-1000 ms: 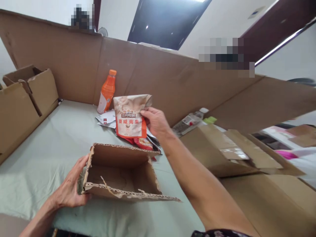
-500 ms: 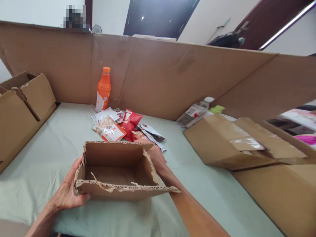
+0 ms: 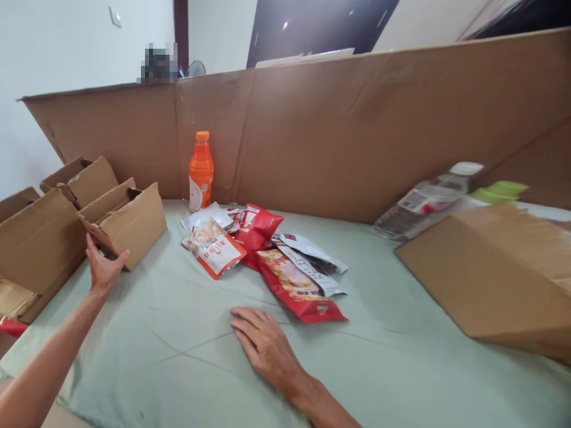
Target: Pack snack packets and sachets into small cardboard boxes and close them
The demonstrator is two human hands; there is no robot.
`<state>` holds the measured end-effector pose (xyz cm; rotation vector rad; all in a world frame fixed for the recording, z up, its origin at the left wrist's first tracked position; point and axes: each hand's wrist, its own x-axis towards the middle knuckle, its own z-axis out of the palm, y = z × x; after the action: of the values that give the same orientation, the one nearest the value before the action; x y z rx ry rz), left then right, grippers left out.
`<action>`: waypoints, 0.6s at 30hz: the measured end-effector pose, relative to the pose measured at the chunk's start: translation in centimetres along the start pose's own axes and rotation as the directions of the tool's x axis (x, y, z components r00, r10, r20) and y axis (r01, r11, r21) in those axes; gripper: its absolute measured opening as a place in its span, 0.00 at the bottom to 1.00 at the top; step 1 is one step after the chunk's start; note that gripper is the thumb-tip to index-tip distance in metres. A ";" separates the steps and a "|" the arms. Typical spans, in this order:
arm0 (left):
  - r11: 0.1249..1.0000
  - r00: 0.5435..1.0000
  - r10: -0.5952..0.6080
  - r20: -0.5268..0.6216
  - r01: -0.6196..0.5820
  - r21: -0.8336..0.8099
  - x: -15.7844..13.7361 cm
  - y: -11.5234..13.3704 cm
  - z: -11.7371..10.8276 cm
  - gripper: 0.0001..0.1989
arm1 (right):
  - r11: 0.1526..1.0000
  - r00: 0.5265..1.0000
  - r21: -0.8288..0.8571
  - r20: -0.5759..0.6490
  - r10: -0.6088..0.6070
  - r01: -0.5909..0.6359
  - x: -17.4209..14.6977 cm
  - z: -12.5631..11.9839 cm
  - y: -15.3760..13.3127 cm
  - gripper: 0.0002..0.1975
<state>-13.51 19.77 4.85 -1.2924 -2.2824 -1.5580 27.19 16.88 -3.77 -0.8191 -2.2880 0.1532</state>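
At the left, my left hand (image 3: 105, 265) grips the near end of a small open-topped cardboard box (image 3: 140, 229), thumb on its right side and fingers on the other. The box sits beside other cardboard boxes. My right hand (image 3: 267, 348) lies palm down on the pale green cloth (image 3: 187, 380), fingers stretched out and holding nothing. Just beyond it is a red snack packet (image 3: 298, 285) with a food picture. Behind lie an orange-and-white pouch (image 3: 215, 248), a crumpled red packet (image 3: 257, 229) and silvery packets (image 3: 312, 255).
An orange drink bottle (image 3: 201, 172) stands against the tall cardboard wall (image 3: 312, 137). A clear plastic bottle (image 3: 419, 205) leans at the right, near a green item (image 3: 499, 191) and a large cardboard box (image 3: 473, 267). More cardboard boxes (image 3: 40, 244) line the left edge.
The small box has moved from the middle front to the left, beside the other boxes. My right hand has let go of it and now rests on the cloth. The view has shifted.
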 end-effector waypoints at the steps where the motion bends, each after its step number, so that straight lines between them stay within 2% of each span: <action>1: 1.000 1.000 -0.017 -0.015 0.018 0.022 1.4 -0.1 1.4 0.63 | 1.000 1.000 0.013 0.001 0.007 -0.007 0.0 -0.1 0.1 0.12; 5: 0.993 0.995 -0.086 -0.048 0.089 0.081 5.9 -0.4 6.8 0.62 | 0.999 1.000 0.040 0.008 0.015 -0.016 0.0 -0.2 0.7 0.12; 9: 0.982 0.992 -0.129 -0.001 0.128 0.141 6.4 -1.3 10.1 0.58 | 0.997 1.000 0.079 0.020 0.021 -0.022 0.0 -0.4 0.9 0.12; 12: 0.974 0.989 -0.092 0.115 0.065 0.215 4.5 -1.8 10.2 0.48 | 0.993 0.998 0.101 0.035 0.050 -0.053 0.1 -0.7 1.0 0.12; 14: 0.963 0.975 -0.059 0.215 -0.001 0.271 2.9 -1.6 9.5 0.48 | 0.991 0.996 0.108 0.045 0.073 -0.078 0.3 -0.8 0.8 0.13; 16: 0.945 0.942 -0.024 0.334 -0.087 0.314 1.5 -0.8 8.5 0.47 | 0.989 0.995 0.114 0.048 0.093 -0.098 0.5 -0.7 0.6 0.13; 18: 0.923 0.889 0.024 0.457 -0.196 0.332 0.1 0.2 7.7 0.39 | 0.988 0.994 0.114 0.042 0.101 -0.105 0.9 -0.5 0.3 0.13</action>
<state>-10.64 25.97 1.38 -1.7633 -2.5258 -0.7851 27.13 17.58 -2.99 -0.8802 -2.2480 0.3471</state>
